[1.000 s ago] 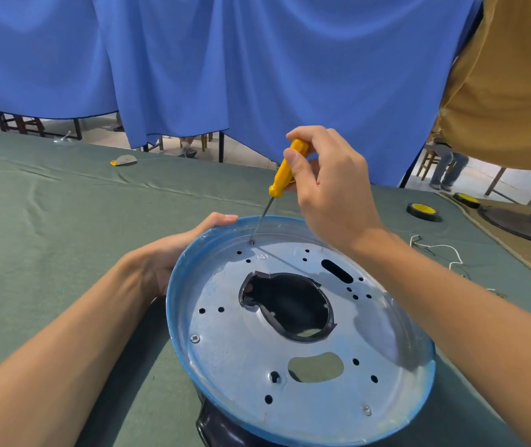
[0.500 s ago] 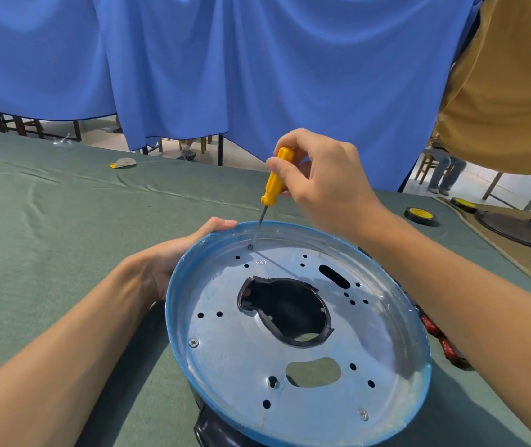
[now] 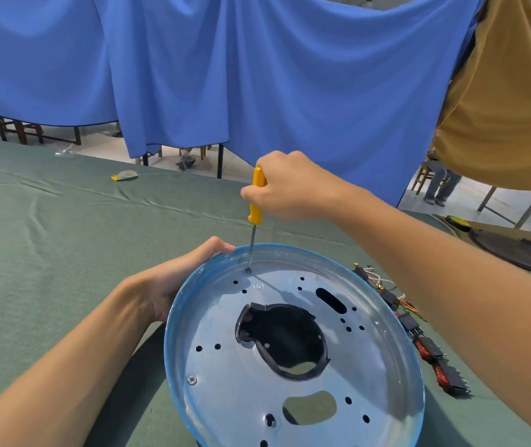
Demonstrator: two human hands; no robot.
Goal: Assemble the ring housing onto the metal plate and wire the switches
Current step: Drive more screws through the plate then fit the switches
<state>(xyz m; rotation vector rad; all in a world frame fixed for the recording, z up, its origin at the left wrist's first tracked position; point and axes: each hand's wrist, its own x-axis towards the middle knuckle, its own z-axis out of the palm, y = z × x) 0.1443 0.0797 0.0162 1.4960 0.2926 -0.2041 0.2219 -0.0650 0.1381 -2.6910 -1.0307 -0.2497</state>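
We see one metal plate (image 3: 370,366), left hand (image 3: 173,279) gripping its rim; right hand (image 3: 286,185) clenches one upright screwdriver (image 3: 255,201).

A workshop or small assembly hall, by the look of it: a long counter (image 3: 48,240) covered in green cloth, a blue curtain (image 3: 257,75) hung as a screen behind it, and wooden chairs (image 3: 15,132) on a pale floor beyond. Loose parts lie about: red and black switches (image 3: 431,353) with wires, dark round housings (image 3: 515,250) on a neighbouring bench
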